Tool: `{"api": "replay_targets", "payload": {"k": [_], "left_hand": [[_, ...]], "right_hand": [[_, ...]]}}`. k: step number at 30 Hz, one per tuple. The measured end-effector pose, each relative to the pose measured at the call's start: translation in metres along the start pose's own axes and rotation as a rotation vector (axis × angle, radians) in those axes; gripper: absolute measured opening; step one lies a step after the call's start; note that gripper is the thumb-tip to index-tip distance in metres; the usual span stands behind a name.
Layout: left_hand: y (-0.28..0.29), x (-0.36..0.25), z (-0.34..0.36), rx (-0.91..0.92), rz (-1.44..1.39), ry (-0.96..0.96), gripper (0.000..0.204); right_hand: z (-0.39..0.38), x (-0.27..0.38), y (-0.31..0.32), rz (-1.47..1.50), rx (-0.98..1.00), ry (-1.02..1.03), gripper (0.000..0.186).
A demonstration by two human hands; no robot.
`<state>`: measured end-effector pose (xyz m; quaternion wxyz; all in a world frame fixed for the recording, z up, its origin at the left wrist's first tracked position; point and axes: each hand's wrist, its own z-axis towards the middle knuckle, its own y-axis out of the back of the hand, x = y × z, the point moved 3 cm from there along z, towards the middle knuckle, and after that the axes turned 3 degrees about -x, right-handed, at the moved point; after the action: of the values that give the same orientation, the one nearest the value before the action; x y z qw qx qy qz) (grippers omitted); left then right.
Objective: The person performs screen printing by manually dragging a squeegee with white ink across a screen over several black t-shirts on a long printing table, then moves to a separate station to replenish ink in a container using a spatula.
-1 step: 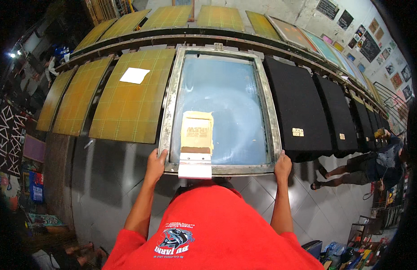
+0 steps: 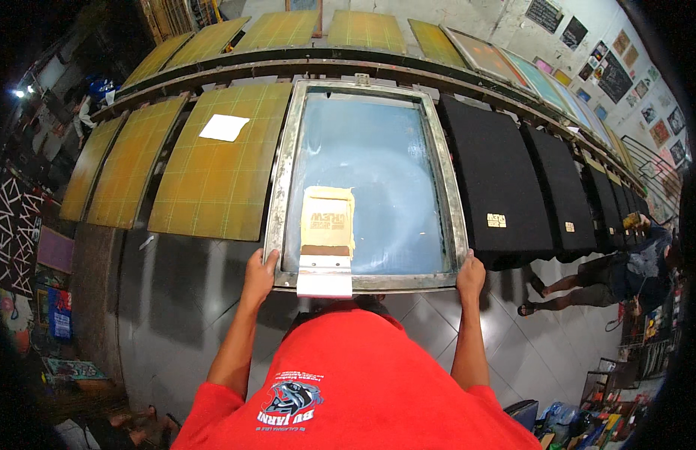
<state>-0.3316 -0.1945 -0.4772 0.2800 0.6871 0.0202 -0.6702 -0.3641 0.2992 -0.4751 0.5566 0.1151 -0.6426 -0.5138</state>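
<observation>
My left hand (image 2: 261, 276) is closed round the near left corner of a metal-edged printing screen (image 2: 282, 172), thumb on the top edge. At its near right corner, my right hand (image 2: 471, 274) grips the same frame. Blue mesh (image 2: 378, 157) fills the screen. Cream ink (image 2: 342, 196) surrounds a small lettered stencil area toward the mesh's near left. Just below it rests a squeegee (image 2: 324, 283) with a white handle and brown lower strip, its handle overlapping the near frame edge. What lies under the screen is hidden.
Yellow-green boards (image 2: 216, 172) with grid lines stand to the left, one bearing a white paper piece (image 2: 224, 127). Black shirts (image 2: 492, 180) with small cream prints cover boards to the right. A rail (image 2: 213, 79) runs behind. At far right another person (image 2: 625, 277) stands beside the row.
</observation>
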Motion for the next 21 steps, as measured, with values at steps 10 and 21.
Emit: {"api": "replay_targets", "payload": {"k": [10, 21], "left_hand": [[-0.003, 0.004, 0.005, 0.094, -0.016, 0.044, 0.039], [-0.001, 0.008, 0.008, 0.081, -0.001, 0.023, 0.040]], "right_hand": [[-0.005, 0.002, 0.010, -0.021, -0.019, -0.012, 0.057], [-0.003, 0.003, 0.007, -0.002, -0.006, -0.046, 0.058]]}}
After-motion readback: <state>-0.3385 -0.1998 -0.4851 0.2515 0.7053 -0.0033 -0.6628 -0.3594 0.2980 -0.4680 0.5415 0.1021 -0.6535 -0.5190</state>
